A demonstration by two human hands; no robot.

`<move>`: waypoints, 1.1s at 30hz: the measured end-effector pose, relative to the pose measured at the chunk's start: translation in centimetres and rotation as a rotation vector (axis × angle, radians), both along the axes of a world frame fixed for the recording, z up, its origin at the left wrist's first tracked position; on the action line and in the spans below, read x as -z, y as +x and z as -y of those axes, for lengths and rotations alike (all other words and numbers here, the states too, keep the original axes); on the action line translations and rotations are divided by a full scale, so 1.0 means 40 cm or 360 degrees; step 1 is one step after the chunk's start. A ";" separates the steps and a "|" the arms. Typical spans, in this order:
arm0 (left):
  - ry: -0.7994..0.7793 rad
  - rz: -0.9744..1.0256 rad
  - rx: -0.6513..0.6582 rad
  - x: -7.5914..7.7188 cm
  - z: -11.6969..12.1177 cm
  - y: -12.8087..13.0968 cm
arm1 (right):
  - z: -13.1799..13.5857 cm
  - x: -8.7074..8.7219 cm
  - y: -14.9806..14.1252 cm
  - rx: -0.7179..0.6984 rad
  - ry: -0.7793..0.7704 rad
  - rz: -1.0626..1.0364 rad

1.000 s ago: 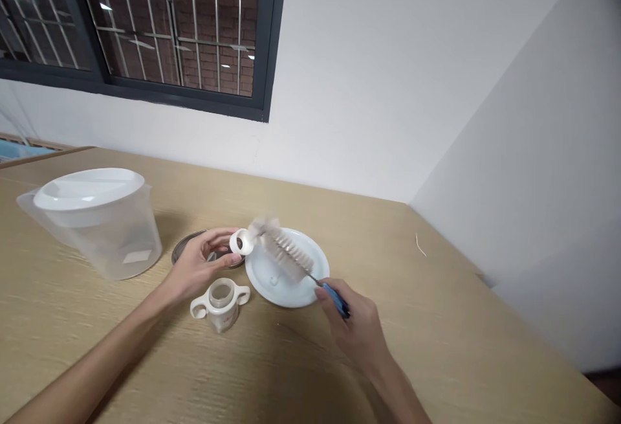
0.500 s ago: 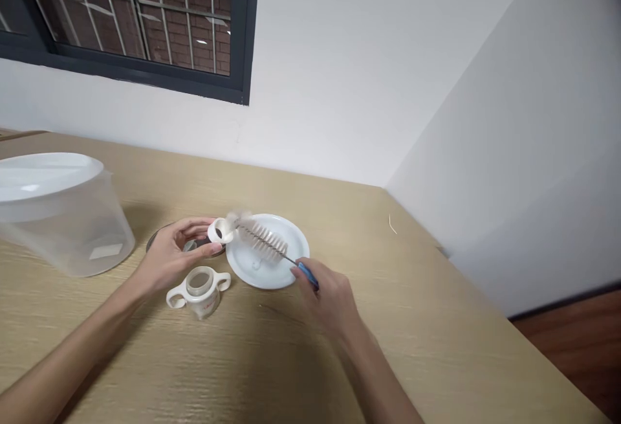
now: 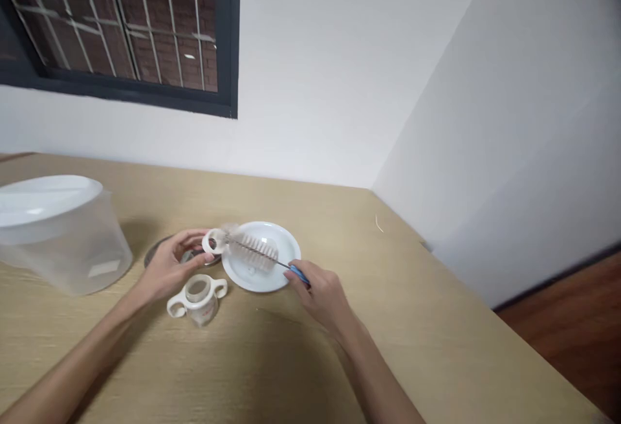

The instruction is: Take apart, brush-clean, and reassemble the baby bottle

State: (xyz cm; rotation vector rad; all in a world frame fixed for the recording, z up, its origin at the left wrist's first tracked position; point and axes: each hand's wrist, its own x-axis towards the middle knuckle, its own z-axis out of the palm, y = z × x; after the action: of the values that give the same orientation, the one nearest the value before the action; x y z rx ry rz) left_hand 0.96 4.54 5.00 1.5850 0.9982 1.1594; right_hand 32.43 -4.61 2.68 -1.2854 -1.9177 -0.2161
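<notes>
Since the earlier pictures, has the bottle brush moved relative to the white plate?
Yes. The bottle brush has pushed further left across the white plate, its tip going deeper into the white ring held by the left hand.

White screw ring on white-bristled bottle brush, blue-handled, tilted above the white plate.

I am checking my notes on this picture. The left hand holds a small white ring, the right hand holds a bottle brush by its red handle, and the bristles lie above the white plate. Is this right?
Not quite: in the head view the bottle brush has a blue handle, not red. The rest stands: the left hand holds the small white ring, the right hand grips the handle, and the bristles lie above the white plate.
</notes>
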 end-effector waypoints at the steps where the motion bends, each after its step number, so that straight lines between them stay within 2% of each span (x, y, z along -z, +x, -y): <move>1: 0.0007 0.0031 0.0020 -0.002 0.001 -0.001 | -0.003 -0.003 0.007 0.0013 0.0047 -0.0018; 6: 0.0034 0.0057 0.0132 0.005 0.000 -0.006 | -0.010 -0.008 0.019 0.0118 0.0188 -0.0157; 12: 0.0094 0.0078 0.0173 0.012 0.002 -0.003 | -0.005 0.015 -0.023 -0.0038 0.0150 -0.0081; 18: 0.0075 0.0057 0.0194 0.003 0.009 -0.005 | -0.006 -0.005 -0.006 0.0135 0.0203 -0.0189; 24: 0.0143 -0.0016 0.0123 0.019 -0.003 -0.009 | 0.006 -0.001 -0.044 -0.0042 0.0151 -0.0165; 27: 0.0148 -0.0010 0.0055 0.021 -0.005 -0.009 | 0.004 0.001 -0.039 -0.0102 0.0122 -0.0112; 31: 0.0140 0.0018 -0.0053 0.022 -0.007 -0.007 | -0.006 0.001 -0.011 0.0119 0.0060 -0.0251; 33: 0.0132 0.0055 -0.0089 0.023 -0.006 -0.007 | -0.011 0.007 -0.009 0.0124 0.0013 -0.0340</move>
State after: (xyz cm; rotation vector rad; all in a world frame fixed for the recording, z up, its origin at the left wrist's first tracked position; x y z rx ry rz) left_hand 0.69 4.78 4.09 1.6056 0.9889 1.2770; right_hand 32.06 -4.18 2.42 -1.3231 -1.6868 -0.1207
